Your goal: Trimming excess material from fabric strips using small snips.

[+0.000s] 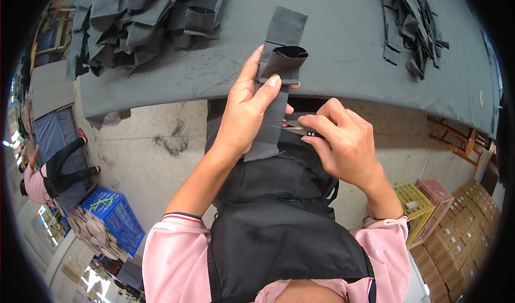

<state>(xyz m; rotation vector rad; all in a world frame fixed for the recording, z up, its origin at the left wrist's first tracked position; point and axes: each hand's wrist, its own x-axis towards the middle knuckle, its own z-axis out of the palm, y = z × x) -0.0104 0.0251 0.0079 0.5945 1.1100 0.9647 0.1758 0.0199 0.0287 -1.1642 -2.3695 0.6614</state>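
My left hand point(244, 107) is closed on a dark grey sewn fabric strip point(285, 27), its thumb pressing on a folded loop in the middle. The strip's upper end rests over the table's near edge, and its lower end hangs above my lap. Between the thumb and fingers of my right hand point(343, 137) is a small pair of thread snips point(295, 128), its blades touching or very near the strip's right edge. Fine loose threads show on the strip by the blades. The rest of the snips is hidden in my palm.
Grey cloth covers the table point(343, 51). A large heap of similar strips point(134, 21) lies at far left, a smaller bundle point(413, 27) at far right. Thread scraps point(174, 139) litter the floor. Crates point(115, 214) and cardboard boxes point(461, 233) stand around; another person point(48, 177) is at left.
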